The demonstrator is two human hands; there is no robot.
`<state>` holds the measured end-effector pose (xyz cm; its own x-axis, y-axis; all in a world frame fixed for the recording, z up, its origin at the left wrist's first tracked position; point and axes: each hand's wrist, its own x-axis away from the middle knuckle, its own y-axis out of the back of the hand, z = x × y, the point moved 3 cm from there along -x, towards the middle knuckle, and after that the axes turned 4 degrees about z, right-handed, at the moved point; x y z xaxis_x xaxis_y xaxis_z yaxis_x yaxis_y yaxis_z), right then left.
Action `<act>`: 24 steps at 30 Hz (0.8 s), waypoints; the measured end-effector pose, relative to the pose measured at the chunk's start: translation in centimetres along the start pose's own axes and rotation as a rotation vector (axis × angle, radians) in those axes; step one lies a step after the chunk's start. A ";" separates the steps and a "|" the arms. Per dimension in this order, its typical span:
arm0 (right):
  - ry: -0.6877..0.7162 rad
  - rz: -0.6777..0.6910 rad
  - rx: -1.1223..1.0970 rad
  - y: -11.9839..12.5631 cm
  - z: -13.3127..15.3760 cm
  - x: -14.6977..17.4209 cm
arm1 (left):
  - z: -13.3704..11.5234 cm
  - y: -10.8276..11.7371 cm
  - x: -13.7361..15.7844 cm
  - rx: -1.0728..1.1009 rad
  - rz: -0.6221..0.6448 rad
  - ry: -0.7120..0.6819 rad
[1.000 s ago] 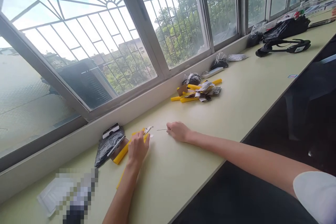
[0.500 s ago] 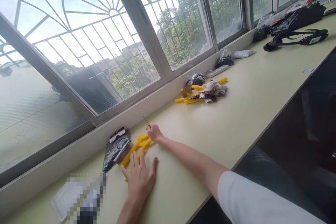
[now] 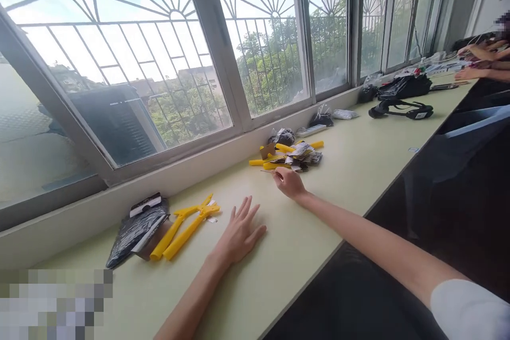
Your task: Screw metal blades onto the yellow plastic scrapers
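Note:
My left hand (image 3: 241,228) is spread over the pale table, its fingers apart and nothing in them. To its left lies a yellow plier-shaped tool (image 3: 187,229) with two long handles, and white paper shows beside its jaws. My right hand (image 3: 289,181) is closed on a thin rod (image 3: 266,171) that juts out to the left; its exact kind is too small to tell. Just beyond the right hand is a heap of similar yellow tools (image 3: 274,164) with paper tags and cards (image 3: 305,155) on top.
A black plastic bag (image 3: 137,228) lies left of the yellow tool. Along the sill sit dark bundles in clear plastic (image 3: 282,136) and a white power strip (image 3: 311,130). Farther right are a black strapped headset (image 3: 400,109) and another person's hands (image 3: 474,71). The table edge (image 3: 319,272) runs diagonally.
My left hand has come off the yellow tool and moved right. My right hand has moved right with the thin rod, toward the heap. The view has turned to the right.

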<state>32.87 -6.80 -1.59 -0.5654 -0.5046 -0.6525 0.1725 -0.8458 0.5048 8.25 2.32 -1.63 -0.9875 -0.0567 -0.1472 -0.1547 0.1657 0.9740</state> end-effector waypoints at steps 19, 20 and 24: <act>-0.211 -0.105 0.322 1.2 -4.8 -0.9 | 17.2 11.9 13.6 -0.116 0.039 1.324; -0.232 -0.109 0.301 1.4 -4.8 -0.8 | 17.9 12.0 13.8 -0.072 0.028 1.342; -0.330 -0.137 0.227 2.1 -5.2 -0.6 | 19.5 14.0 13.7 -0.111 -0.243 1.350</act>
<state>37.81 -9.14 -3.10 -0.8048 -0.2770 -0.5249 -0.0832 -0.8230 0.5620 -8.04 23.09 6.60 -0.1302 -0.9868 -0.0963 -0.2512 -0.0612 0.9660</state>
